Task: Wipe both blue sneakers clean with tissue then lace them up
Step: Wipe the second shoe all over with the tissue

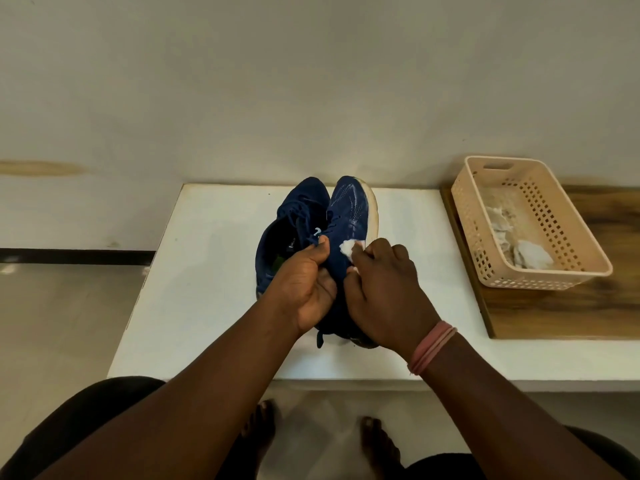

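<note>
Two blue sneakers stand side by side on the white table (pixel 207 306), toes pointing away from me. The left sneaker (pixel 294 216) lies flat with its opening showing. The right sneaker (pixel 349 209) is tipped on its side, so its white sole edge faces right. My left hand (pixel 308 289) grips the right sneaker around its collar, thumb near the laces. My right hand (pixel 384 292) pinches a small wad of white tissue (pixel 347 247) and presses it against that sneaker's side. The heel of the right sneaker is hidden under my hands.
A beige perforated plastic basket (pixel 561 278) holding crumpled used tissues (pixel 533 258) sits on a wooden board (pixel 554 313) at the table's right end. A pale wall rises just behind the table. My knees and bare feet are below the front edge.
</note>
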